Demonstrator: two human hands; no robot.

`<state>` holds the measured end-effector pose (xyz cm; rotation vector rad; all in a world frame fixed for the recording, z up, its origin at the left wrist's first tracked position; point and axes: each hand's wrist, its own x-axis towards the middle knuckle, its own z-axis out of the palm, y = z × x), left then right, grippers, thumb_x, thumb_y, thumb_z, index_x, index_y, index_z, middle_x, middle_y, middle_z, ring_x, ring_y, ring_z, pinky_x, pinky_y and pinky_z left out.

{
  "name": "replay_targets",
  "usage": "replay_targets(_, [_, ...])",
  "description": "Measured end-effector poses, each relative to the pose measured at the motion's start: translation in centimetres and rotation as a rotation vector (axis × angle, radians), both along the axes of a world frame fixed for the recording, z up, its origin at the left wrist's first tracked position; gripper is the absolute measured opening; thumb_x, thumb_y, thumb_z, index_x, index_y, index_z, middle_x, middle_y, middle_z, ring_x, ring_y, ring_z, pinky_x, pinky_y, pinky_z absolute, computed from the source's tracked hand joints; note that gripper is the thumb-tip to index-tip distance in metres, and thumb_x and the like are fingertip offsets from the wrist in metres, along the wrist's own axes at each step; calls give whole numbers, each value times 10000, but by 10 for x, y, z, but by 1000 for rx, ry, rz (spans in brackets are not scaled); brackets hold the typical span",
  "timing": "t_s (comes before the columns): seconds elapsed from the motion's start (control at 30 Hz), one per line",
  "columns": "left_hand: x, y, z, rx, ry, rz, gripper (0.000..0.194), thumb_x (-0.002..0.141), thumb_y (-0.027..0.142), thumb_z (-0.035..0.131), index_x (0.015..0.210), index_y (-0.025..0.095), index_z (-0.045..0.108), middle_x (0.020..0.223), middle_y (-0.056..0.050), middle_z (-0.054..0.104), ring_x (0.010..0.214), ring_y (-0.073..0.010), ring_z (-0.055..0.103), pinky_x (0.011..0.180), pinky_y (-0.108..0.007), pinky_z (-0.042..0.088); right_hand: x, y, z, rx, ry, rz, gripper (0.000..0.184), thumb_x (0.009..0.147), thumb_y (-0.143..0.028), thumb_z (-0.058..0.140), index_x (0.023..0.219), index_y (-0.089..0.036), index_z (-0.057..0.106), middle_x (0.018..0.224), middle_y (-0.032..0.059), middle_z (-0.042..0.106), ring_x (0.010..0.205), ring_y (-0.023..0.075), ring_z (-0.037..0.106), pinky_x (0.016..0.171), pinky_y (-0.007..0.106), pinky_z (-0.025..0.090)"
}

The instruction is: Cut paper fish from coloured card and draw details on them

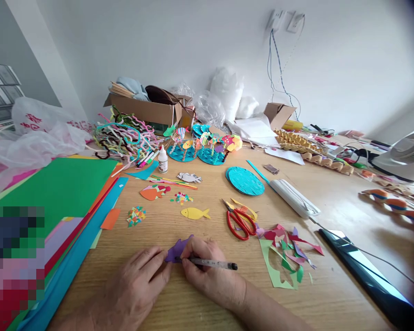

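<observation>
A purple paper cut-out (180,247) lies on the wooden table (207,285) near the front edge. My left hand (138,278) rests flat beside it, fingertips pressing its left edge. My right hand (207,269) is closed round a clear pen (214,263), its tip on the purple paper and its black cap pointing right. Just beyond lie a yellow paper fish (194,213) and red-handled scissors (239,221).
Coloured paper sheets (65,202) are stacked at the left. Paper scraps (286,253) lie right of my hands, with a dark tablet (362,271) further right. Behind are a teal disc (244,180), a glue bottle (163,160), pipe cleaners (124,135) and cardboard boxes (148,110).
</observation>
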<state>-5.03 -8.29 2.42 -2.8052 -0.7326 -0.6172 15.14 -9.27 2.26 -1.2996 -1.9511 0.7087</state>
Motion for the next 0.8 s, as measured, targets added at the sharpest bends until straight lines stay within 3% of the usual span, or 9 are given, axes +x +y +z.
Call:
replay_targets(0.5, [2, 0, 3, -18, -23, 4, 358, 819, 45, 374, 1009, 178, 647, 987, -43, 699, 963, -190, 603, 836, -296, 517, 1, -1, -2, 3, 25, 40, 111, 695, -80, 479, 677, -188, 497, 562, -45, 501, 474, 84, 430, 502, 192, 318])
replay_targets(0.8, [-2, -1, -4, -59, 10, 37, 327, 801, 74, 438, 1032, 187, 641, 1042, -45, 684, 1007, -201, 587, 885, -313, 491, -2, 1, 4, -44, 47, -40, 94, 748, -96, 497, 734, -182, 532, 612, -24, 575, 506, 91, 487, 519, 180, 369])
